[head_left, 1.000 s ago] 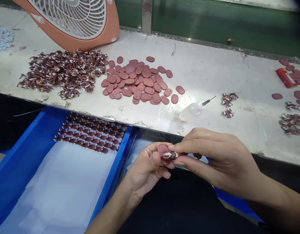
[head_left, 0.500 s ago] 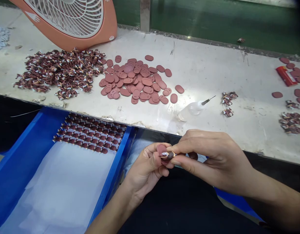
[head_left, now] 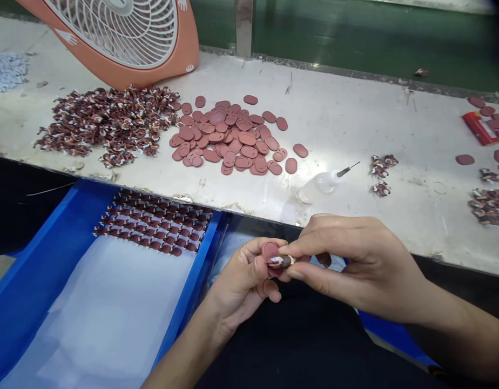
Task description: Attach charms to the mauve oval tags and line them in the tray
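Note:
In front of the bench edge, my left hand (head_left: 245,275) is closed on a reddish-brown oval base (head_left: 270,250), pinched between thumb and fingers. My right hand (head_left: 346,262) pinches a small painted figurine (head_left: 282,261), brown with white and yellow parts, against that base. The fingers hide part of both pieces, so I cannot tell how they join. On the bench beyond my hands lie a heap of loose oval bases (head_left: 233,138) and, left of it, a heap of small figurines (head_left: 107,119). A clear needle-tipped bottle (head_left: 320,185) lies on its side near my right hand.
An orange fan (head_left: 152,78) stands at the back left. Below the bench, a blue tray (head_left: 201,251) holds white sheeting and rows of figurines on bases (head_left: 160,221). A red lighter (head_left: 479,128), more bases and figurine clusters (head_left: 490,205) lie at the right.
The whole view has shifted slightly, so the bench things appear a little further right and lower. Both hands keep their hold, with the figurine tilted a little differently against the base.

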Available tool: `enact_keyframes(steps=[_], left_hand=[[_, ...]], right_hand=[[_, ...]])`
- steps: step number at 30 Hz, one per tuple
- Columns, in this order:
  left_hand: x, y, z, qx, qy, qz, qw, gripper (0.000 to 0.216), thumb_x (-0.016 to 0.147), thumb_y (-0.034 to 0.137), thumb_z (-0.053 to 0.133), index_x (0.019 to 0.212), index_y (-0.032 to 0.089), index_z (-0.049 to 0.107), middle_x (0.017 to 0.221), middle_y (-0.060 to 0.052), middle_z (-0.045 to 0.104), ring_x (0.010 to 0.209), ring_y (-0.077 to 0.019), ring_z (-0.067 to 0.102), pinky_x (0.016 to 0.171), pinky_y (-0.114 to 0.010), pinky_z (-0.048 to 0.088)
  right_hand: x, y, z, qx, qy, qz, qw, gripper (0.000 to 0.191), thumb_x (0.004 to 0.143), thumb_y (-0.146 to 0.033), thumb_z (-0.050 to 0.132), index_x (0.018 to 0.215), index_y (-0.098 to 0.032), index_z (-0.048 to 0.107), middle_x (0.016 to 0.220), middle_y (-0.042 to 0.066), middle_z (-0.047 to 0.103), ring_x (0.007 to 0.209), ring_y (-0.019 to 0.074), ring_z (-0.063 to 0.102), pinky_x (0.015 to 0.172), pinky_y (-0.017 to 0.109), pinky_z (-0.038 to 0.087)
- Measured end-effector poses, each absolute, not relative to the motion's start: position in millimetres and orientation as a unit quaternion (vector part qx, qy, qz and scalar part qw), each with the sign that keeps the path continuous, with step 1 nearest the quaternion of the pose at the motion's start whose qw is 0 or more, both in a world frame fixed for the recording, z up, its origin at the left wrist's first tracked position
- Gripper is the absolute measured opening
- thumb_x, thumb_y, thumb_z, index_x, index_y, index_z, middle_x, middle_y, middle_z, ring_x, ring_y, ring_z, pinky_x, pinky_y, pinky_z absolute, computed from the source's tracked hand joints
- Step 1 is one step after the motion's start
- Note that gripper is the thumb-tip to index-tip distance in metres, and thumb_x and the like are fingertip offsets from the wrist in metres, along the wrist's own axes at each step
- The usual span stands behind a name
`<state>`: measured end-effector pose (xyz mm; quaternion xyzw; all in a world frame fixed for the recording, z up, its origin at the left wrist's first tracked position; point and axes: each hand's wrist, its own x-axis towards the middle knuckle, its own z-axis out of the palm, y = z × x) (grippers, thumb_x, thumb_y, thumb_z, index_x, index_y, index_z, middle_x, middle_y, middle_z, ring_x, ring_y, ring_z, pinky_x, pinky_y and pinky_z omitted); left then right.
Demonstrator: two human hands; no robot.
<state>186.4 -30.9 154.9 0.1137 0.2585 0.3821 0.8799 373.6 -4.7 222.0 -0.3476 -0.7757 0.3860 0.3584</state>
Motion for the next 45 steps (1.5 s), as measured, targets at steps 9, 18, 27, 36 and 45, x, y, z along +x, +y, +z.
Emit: enact_keyframes(steps=[9,18,27,36,45], left_hand=[[183.2,-21.5,156.3,0.157,0.293,0.407,0.850,0.069,0.056,0.062,0.088,0.108,0.019,0.074,0.089,-0.005,0.073,0.068,-0.0132,0.070,0.046,-0.014,0.054],[189.3,-31.9,170.3,0.222,0.481,0.554,0.642,0.033,0.060,0.037,0.095,0.077,0.021,0.073,0.071,0.004,0.064,0.051,-0.0045,0.049,0.046,-0.015,0.047],[171.4,-27.7,162.2,0.183,0.558,0.558,0.587,0.027,0.073,0.038,0.084,0.084,0.019,0.069,0.086,0.000,0.068,0.064,-0.0088,0.061,0.045,-0.015,0.044],[29.9,-61.1,78.8,0.334,0.860,0.291,0.255,0.035,0.077,0.049,0.068,0.094,0.018,0.071,0.093,-0.009,0.077,0.083,-0.0240,0.071,0.073,-0.032,0.055],[16.0,-58.2,33.0,0.396,0.878,0.032,0.268,0.031,0.083,0.048,0.064,0.101,0.027,0.077,0.089,-0.005,0.078,0.091,-0.0284,0.072,0.076,-0.035,0.052]], right_hand=[[369.8,-4.2,220.1,-0.370,-0.793,0.271,0.400,0.013,0.089,-0.010,0.071,0.100,-0.017,0.070,0.076,0.001,0.073,0.064,0.0101,0.063,0.062,0.022,0.054],[347.8,-3.1,180.5,-0.315,-0.848,-0.043,0.423,0.026,0.081,-0.007,0.079,0.104,-0.003,0.068,0.075,0.009,0.071,0.064,0.0164,0.059,0.055,0.030,0.051],[335.6,-8.3,186.9,-0.290,-0.881,-0.013,0.374,0.017,0.083,-0.009,0.077,0.099,-0.008,0.070,0.070,0.004,0.071,0.057,0.0144,0.059,0.052,0.030,0.050],[367.1,-27.7,178.0,-0.318,-0.883,0.041,0.344,0.011,0.085,-0.006,0.073,0.092,-0.013,0.071,0.071,0.002,0.073,0.055,0.0143,0.063,0.052,0.030,0.055],[372.3,-27.4,166.6,-0.349,-0.869,0.040,0.348,0.019,0.078,0.000,0.078,0.089,-0.013,0.071,0.072,0.003,0.072,0.057,0.0150,0.063,0.057,0.031,0.056]])
